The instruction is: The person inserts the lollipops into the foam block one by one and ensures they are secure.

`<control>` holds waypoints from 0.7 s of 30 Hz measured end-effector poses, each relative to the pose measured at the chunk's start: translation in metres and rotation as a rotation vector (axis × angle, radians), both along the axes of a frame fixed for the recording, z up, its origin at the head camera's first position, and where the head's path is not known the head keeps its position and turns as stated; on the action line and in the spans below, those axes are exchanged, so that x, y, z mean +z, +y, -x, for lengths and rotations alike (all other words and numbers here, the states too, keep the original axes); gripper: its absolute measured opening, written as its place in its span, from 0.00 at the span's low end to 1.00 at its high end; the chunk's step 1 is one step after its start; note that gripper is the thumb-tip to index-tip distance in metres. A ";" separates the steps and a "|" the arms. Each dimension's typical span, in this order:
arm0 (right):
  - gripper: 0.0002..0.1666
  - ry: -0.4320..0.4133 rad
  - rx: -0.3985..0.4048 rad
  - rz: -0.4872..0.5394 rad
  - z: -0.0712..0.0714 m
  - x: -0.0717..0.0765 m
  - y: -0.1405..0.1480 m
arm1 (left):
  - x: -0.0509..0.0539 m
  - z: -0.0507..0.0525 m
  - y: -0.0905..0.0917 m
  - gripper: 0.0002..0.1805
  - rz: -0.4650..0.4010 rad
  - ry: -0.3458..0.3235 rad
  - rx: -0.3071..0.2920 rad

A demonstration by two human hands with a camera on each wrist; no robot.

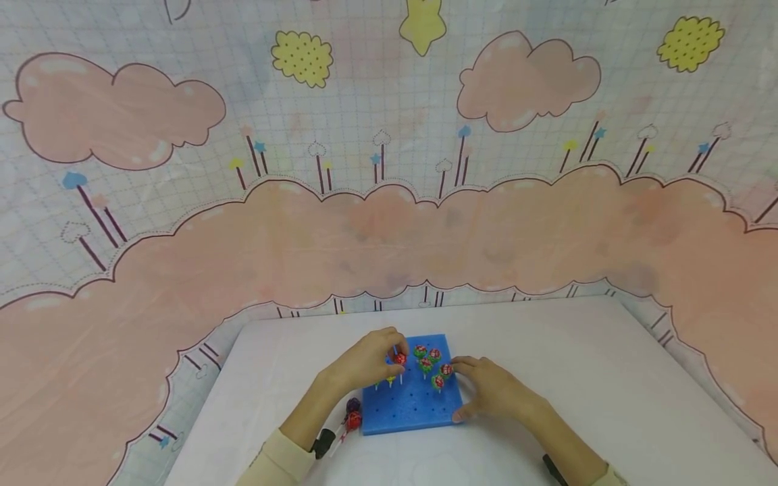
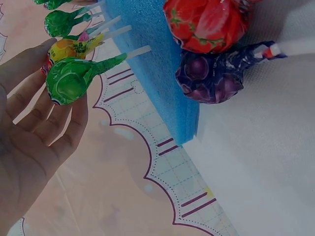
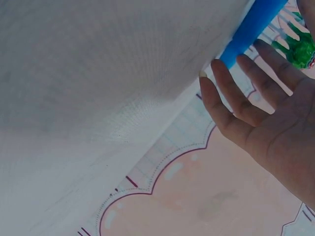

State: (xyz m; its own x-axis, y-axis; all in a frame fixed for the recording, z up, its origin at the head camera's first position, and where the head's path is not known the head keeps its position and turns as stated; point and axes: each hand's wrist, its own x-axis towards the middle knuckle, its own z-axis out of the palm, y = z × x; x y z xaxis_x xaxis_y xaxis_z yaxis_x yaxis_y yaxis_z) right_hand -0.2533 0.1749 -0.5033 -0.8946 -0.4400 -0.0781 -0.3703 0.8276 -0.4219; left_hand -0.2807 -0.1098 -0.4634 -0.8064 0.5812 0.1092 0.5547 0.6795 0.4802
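Observation:
A blue foam board (image 1: pixel 401 417) with small holes lies on the table, wrapped lollipops standing in it. My left hand (image 1: pixel 371 354) pinches a red lollipop (image 1: pixel 400 359) by its head over the board's left side, stick pointing down. Close to that hand stand a green lollipop (image 2: pixel 71 81) and a yellow lollipop (image 2: pixel 69 48). On the board's right half are several green-and-red lollipops (image 1: pixel 438 383). My right hand (image 1: pixel 495 390) rests at the board's right edge, thumb by the front corner, fingers spread in the right wrist view. The held lollipop is hardly visible in the left wrist view.
Beside the board's left edge, a loose red lollipop (image 1: pixel 353 422) and a dark purple lollipop (image 1: pixel 353 405) lie on the white table (image 1: pixel 547 337). A patterned cloth (image 1: pixel 389 236) with clouds hangs behind the table.

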 end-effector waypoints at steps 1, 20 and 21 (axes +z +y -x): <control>0.57 0.001 0.000 -0.003 0.000 0.000 0.000 | 0.000 0.000 0.000 0.13 0.002 0.001 -0.002; 0.57 0.024 0.035 0.013 0.000 0.003 0.002 | 0.001 -0.001 0.001 0.09 -0.028 -0.029 -0.046; 0.57 0.024 0.037 0.014 0.000 0.003 0.002 | 0.001 -0.001 0.001 0.09 -0.028 -0.032 -0.044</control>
